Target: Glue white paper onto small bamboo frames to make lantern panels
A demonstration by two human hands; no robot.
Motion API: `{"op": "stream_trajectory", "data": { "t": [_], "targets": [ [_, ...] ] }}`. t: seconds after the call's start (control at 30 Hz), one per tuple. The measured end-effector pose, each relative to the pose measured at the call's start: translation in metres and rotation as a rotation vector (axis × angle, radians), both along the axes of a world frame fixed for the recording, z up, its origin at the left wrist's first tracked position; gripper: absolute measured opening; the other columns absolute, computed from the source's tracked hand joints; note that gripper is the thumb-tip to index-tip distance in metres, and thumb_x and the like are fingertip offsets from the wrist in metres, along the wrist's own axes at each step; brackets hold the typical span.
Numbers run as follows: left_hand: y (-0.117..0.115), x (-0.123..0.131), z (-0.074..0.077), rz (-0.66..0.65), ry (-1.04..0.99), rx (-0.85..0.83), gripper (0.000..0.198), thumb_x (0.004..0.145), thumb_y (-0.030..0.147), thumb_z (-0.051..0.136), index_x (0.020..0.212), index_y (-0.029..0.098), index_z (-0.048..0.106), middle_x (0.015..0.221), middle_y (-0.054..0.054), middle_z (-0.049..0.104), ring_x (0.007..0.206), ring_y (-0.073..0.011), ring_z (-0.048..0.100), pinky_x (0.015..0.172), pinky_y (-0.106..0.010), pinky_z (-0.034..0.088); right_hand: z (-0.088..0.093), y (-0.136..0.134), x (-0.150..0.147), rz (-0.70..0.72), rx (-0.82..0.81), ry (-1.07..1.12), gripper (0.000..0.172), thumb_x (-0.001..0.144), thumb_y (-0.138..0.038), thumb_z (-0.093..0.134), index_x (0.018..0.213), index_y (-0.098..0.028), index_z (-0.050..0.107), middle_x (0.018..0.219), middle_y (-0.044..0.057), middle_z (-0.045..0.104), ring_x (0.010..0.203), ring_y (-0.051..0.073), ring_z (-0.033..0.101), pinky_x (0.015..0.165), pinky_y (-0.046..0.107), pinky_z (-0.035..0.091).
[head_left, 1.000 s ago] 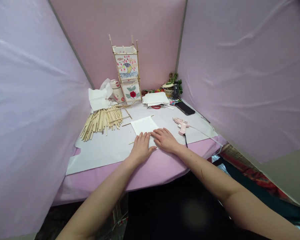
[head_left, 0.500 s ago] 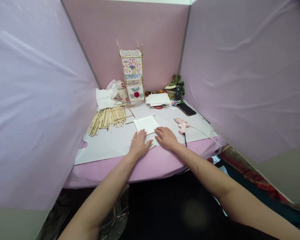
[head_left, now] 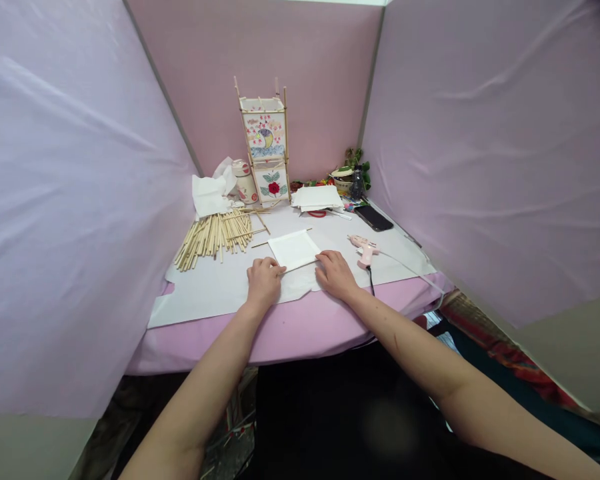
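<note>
A white paper panel point(head_left: 294, 249) edged with thin sticks lies on the white sheet in front of me, and stick ends poke out past its far corners. At its near left corner, my left hand point(head_left: 264, 281) is closed, with thumb and fingers pinching the stick along the near edge. My right hand point(head_left: 336, 273) has its fingers bent around the near right corner, the thumb tucked below. A pink glue gun point(head_left: 365, 251) lies to the right of my right hand, its black cord trailing toward the table's front edge.
Many cut sticks point(head_left: 213, 237) are heaped at the left, with white tissue point(head_left: 210, 195) behind them. A two-tier stick lantern point(head_left: 267, 150) with painted panels stands at the back beside a bottle point(head_left: 244, 182). Further right are stacked white papers point(head_left: 317, 198), a phone point(head_left: 374, 217) and a potted plant point(head_left: 355, 167).
My left hand has slid left from the panel's near edge to its near left corner and closed there. The right hand has shifted slightly, its fingers now more bent at the near right corner.
</note>
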State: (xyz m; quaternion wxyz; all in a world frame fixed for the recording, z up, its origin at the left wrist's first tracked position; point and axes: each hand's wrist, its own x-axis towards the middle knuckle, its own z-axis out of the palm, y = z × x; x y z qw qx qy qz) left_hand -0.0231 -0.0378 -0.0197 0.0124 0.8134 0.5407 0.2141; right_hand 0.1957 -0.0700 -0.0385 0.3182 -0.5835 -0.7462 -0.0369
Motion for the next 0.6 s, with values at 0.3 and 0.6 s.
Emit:
{"op": "stream_trajectory", "data": {
  "t": [0.3,0.6],
  "targets": [
    [-0.0009,-0.0012,0.0021,-0.008,-0.029,0.004,0.035,0.085,0.012,0.044,0.097,0.026,0.073,0.109,-0.007,0.063,0.108,-0.0272,0.048,0.088,-0.044,0.040,-0.0034,0.0013,0.0015,-0.051,-0.005,0.000,0.037,0.089,-0.018,0.044,0.122,-0.010,0.058,0.120,0.016,0.055,0.114,0.028,0.044,0.101,0.041,0.039],
    [0.0007,-0.0015,-0.0007,-0.030,-0.020,0.022,0.037,0.085,0.013,0.043,0.100,0.027,0.073,0.107,-0.008,0.060,0.105,-0.0277,0.048,0.085,-0.044,0.042,-0.0021,0.0024,0.0014,-0.016,0.051,0.122,0.032,0.087,-0.017,0.044,0.114,-0.013,0.062,0.116,0.014,0.056,0.111,0.028,0.047,0.099,0.043,0.041]
  ]
}}
